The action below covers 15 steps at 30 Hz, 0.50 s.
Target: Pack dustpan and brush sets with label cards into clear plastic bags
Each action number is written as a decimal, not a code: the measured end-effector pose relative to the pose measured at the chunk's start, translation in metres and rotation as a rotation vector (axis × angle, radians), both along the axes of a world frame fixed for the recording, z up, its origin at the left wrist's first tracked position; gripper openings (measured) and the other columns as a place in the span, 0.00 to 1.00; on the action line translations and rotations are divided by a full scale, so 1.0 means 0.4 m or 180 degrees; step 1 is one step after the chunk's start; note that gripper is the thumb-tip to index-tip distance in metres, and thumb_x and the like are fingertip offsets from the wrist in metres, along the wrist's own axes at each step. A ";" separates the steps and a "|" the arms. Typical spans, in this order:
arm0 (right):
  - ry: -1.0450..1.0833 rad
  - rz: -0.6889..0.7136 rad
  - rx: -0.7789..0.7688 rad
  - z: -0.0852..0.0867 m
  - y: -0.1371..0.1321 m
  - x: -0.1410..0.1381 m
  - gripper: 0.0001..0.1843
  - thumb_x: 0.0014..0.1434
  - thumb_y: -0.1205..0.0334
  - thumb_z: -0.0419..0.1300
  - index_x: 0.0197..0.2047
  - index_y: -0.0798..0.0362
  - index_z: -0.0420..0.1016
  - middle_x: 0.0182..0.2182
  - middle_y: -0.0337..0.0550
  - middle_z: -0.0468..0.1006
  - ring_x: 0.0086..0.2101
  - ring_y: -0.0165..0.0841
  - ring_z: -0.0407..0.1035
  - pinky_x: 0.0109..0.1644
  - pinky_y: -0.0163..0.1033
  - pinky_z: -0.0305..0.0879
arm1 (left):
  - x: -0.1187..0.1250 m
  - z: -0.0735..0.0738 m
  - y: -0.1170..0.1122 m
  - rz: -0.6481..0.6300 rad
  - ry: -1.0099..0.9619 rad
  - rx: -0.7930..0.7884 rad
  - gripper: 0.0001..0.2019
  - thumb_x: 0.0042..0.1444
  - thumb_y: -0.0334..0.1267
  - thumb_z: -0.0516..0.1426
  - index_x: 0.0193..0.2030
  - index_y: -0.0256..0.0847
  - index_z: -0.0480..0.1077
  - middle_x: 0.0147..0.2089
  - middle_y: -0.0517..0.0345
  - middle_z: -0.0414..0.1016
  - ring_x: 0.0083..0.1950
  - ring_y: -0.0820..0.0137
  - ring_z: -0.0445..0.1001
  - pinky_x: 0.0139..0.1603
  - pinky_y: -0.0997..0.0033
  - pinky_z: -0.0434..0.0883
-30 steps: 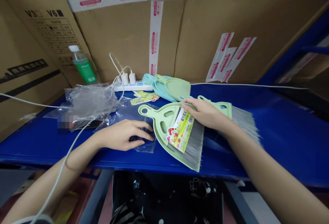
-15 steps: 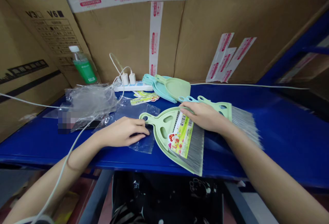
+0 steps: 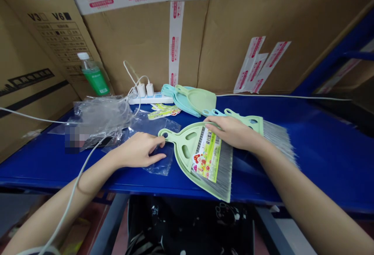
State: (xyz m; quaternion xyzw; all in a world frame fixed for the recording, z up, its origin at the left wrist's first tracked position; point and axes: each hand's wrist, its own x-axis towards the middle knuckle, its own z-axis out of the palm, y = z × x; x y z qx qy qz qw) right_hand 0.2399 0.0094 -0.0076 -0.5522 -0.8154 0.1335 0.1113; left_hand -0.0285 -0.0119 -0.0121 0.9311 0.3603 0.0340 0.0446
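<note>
A pale green dustpan (image 3: 181, 160) lies near the table's front edge, its looped handle pointing left. Inside it sits a matching brush with grey bristles (image 3: 224, 169), with a printed label card (image 3: 207, 154) on top. My right hand (image 3: 233, 131) grips the dustpan's far right rim, thumb beside the card. Close to the handle, my left hand (image 3: 140, 150) rests on a clear plastic bag (image 3: 160, 166), thumb and forefinger apart; its other fingers are partly hidden. Behind my right wrist lie more brushes (image 3: 277, 138), green and blue, with grey bristles.
Blue and green dustpans (image 3: 201, 101) are stacked at the back, with loose label cards (image 3: 163, 112) beside them. A white power strip (image 3: 152, 99) with chargers, a pile of clear bags (image 3: 101, 114) and a green bottle (image 3: 95, 75) stand left. A white cable crosses my left forearm. Cardboard boxes (image 3: 140, 40) wall the back.
My left thumb and forefinger have spread apart, and the bag beneath has shifted slightly left. The label card has slid a little toward the front right. My right hand stays at the rim.
</note>
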 end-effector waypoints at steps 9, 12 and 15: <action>0.0046 -0.0083 -0.0054 0.001 0.001 0.001 0.15 0.61 0.59 0.44 0.38 0.51 0.71 0.38 0.46 0.78 0.38 0.39 0.70 0.40 0.42 0.60 | -0.006 -0.001 0.005 0.0402 -0.0415 0.0318 0.07 0.48 0.29 0.48 0.30 0.41 0.65 0.19 0.67 0.65 0.20 0.75 0.64 0.26 0.76 0.57; 0.0051 -0.0140 -0.0079 0.004 -0.001 -0.002 0.14 0.61 0.59 0.45 0.39 0.51 0.71 0.38 0.47 0.78 0.39 0.40 0.70 0.41 0.42 0.61 | -0.008 0.001 0.007 0.0699 -0.0764 0.0525 0.05 0.47 0.31 0.48 0.28 0.40 0.64 0.18 0.67 0.64 0.20 0.74 0.64 0.26 0.76 0.58; 0.0050 -0.0146 -0.0089 0.005 -0.003 -0.004 0.14 0.61 0.59 0.45 0.39 0.51 0.71 0.38 0.47 0.78 0.39 0.40 0.70 0.41 0.42 0.61 | -0.008 0.001 0.007 0.0658 -0.0962 0.0550 0.06 0.48 0.31 0.47 0.30 0.40 0.65 0.19 0.68 0.64 0.21 0.75 0.64 0.26 0.76 0.59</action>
